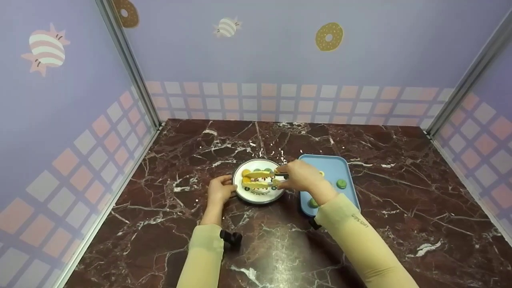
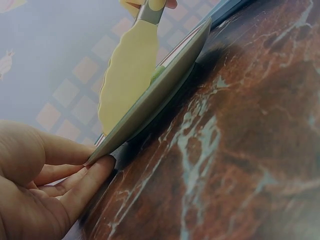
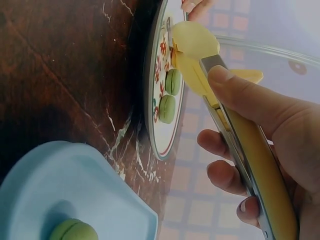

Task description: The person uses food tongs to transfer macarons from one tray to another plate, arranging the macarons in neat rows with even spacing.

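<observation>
My left hand (image 1: 221, 190) pinches the near-left rim of a round white plate (image 1: 254, 198); in the left wrist view the thumb lies above the rim and fingers reach beneath it. My right hand (image 1: 304, 177) grips a pair of yellow-tipped tongs (image 1: 258, 174) by the yellow-and-metal handles. The tongs' scalloped heads lie over the plate, pointing left. Beside their tips are orange-yellow macarons (image 1: 246, 173), partly covered by the heads. Two green macarons (image 3: 173, 81) stand along the plate's far side. Whether the tongs hold a macaron, I cannot tell.
A light blue tray (image 1: 326, 161) lies right of the plate, partly under my right forearm. On it are green macarons, one toward the right (image 1: 341, 183) and one near the front (image 1: 313, 203). Patterned panels (image 1: 280, 60) enclose the dark marble table (image 1: 384, 192) at the back and sides.
</observation>
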Demonstrator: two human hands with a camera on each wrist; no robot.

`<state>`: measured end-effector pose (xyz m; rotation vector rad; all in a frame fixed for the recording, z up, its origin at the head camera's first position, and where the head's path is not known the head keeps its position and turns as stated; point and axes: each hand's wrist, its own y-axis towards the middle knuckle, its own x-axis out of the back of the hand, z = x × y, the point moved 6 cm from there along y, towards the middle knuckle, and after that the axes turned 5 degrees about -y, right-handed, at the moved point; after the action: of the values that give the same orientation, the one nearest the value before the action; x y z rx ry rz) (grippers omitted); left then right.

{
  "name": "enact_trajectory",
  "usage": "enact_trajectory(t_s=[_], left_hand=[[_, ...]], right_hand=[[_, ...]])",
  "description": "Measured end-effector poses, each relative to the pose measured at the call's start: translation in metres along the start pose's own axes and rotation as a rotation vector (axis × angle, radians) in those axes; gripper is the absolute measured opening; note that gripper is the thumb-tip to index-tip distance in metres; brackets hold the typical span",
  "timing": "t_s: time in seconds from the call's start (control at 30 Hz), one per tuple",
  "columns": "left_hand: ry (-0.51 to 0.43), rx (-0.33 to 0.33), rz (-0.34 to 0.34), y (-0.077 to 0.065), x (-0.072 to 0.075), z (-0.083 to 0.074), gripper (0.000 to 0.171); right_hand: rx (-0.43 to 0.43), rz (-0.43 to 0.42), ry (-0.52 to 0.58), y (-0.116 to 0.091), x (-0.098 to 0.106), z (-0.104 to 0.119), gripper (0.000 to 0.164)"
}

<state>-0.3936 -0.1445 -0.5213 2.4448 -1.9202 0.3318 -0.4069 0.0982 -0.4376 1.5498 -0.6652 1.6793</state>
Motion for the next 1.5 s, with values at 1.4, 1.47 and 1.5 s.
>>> enact_trajectory(t_s=[1.4, 1.47, 1.5], left_hand=[[-0.016, 0.002, 0.003, 0.0, -0.001, 0.0, 0.047], [-0.004, 0.0, -0.003, 0.001, 0.0, 0.0, 0.047], [-0.001, 0.0, -0.004, 0.001, 0.0, 0.0, 0.047]], right_hand=[[-0.054, -0.05, 0.076, -0.034, 0.022, -0.019, 0.06], [-0.064, -0.057, 0.083, -0.04, 0.023, -0.026, 0.063], [-0.071, -0.065, 0.082, -0.044, 0.024, -0.029, 0.064]])
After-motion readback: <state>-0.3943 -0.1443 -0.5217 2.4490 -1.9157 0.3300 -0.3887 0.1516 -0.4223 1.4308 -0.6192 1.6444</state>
